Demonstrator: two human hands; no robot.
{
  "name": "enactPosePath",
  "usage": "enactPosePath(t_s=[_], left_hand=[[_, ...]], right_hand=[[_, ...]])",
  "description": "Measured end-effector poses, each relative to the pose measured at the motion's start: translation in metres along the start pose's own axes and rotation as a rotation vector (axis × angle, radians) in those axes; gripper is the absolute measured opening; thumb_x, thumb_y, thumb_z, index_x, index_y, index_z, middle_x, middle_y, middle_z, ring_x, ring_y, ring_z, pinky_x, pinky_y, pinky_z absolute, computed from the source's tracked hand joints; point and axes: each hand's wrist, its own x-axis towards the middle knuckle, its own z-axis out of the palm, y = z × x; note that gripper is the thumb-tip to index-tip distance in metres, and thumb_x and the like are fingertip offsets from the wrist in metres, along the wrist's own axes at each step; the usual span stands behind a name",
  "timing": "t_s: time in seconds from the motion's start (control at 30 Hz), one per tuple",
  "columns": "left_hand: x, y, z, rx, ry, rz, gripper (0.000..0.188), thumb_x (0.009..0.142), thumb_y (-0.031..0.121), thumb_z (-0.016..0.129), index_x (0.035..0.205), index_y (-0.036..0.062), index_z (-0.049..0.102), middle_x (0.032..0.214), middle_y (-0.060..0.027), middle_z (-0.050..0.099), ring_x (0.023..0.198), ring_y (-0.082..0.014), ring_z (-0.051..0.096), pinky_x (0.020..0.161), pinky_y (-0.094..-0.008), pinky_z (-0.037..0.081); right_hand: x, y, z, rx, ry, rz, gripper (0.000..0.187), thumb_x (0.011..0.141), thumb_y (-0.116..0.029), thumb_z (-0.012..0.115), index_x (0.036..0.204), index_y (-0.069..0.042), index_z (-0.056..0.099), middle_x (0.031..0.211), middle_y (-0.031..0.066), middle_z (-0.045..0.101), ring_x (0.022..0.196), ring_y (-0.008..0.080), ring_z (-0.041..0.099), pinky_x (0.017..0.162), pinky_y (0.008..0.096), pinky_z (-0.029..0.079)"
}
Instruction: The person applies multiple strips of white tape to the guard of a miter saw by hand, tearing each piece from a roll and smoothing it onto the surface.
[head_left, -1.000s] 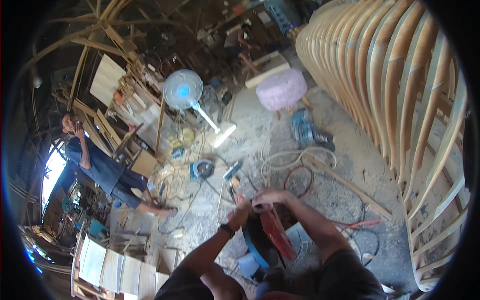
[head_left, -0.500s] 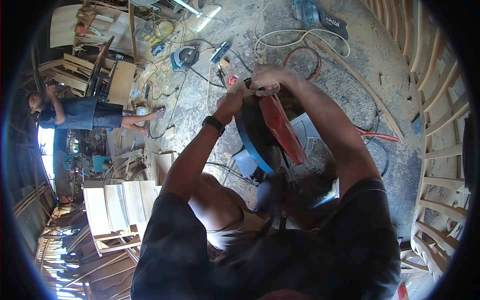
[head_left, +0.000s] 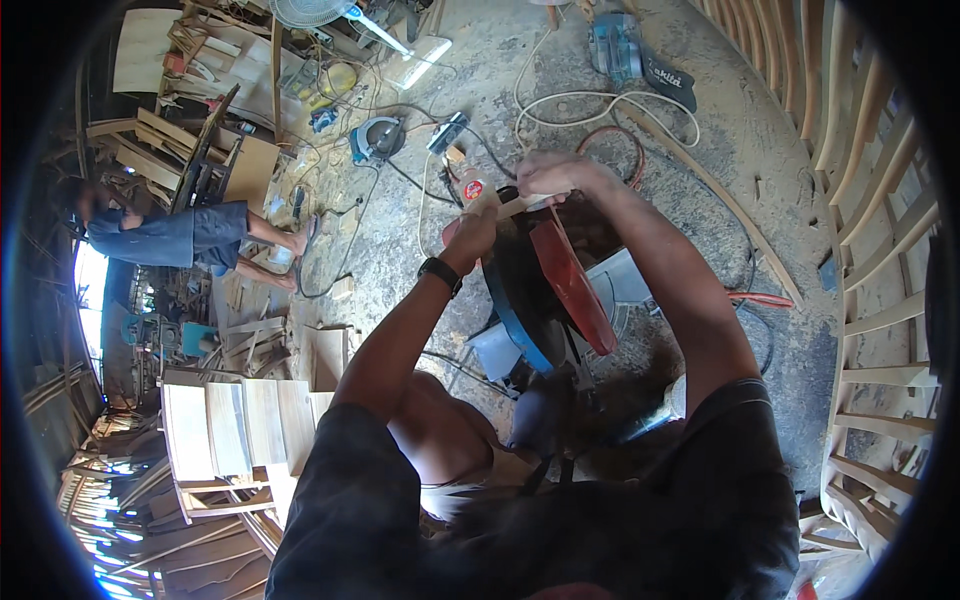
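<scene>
Both my arms reach forward over a floor machine with a dark round wheel, a blue curved rim (head_left: 515, 325) and a red guard plate (head_left: 572, 285). A short pale strip (head_left: 521, 205), perhaps wood, spans between my hands just above the machine's far end. My left hand (head_left: 474, 236), below a dark wristwatch, is closed around the strip's left end. My right hand (head_left: 556, 176) is closed at its right end, its fingers partly smeared by motion. Just beyond my left hand is a clear bottle (head_left: 472, 178) with a round red label.
A circular saw (head_left: 378, 139), a blue power tool (head_left: 615, 48) and looping cables lie on the concrete floor. A long wooden strip (head_left: 725, 170) is at right, beside curved wooden pieces (head_left: 885, 320). Another person (head_left: 165, 232) is at left, above stacked boards (head_left: 235, 425).
My hands have shifted slightly, and the pale strip between them shows more plainly. The whole view has moved a little. The other person's arms have lowered and their legs have changed position.
</scene>
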Motion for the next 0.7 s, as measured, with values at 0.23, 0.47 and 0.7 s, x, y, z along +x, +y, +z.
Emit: enactPosePath(t_s=[0.23,0.47,0.7], left_hand=[[-0.001,0.001,-0.007,0.049,-0.042,-0.018,0.069,0.099,0.059,0.041,0.093,-0.0063,0.064,0.071,-0.011,0.061,0.06,-0.0196,0.06,0.054,-0.0383,0.045],[-0.011,0.007,-0.008,0.176,-0.015,0.085,0.07,0.098,0.054,0.04,0.108,-0.0111,0.063,0.09,-0.0234,0.068,0.08,-0.0301,0.067,0.071,-0.0421,0.05],[0.017,0.001,-0.004,0.311,-0.029,0.098,0.047,0.095,0.036,0.045,0.126,0.0027,0.058,0.127,-0.0333,0.053,0.116,-0.0512,0.054,0.099,-0.0482,0.044]], right_hand=[[0.011,-0.03,0.007,-0.318,-0.008,0.264,0.025,0.077,-0.013,0.062,0.093,0.002,0.073,0.085,0.0182,0.073,0.076,0.0287,0.073,0.068,0.0405,0.057],[0.02,-0.031,0.024,-0.444,0.09,0.247,0.031,0.078,-0.012,0.068,0.106,0.001,0.073,0.113,0.0206,0.07,0.107,0.0339,0.068,0.09,0.0431,0.055],[0.011,-0.023,0.024,-0.431,0.098,0.21,0.033,0.076,-0.01,0.069,0.107,0.0,0.073,0.113,0.0214,0.069,0.106,0.0342,0.068,0.09,0.0428,0.055]])
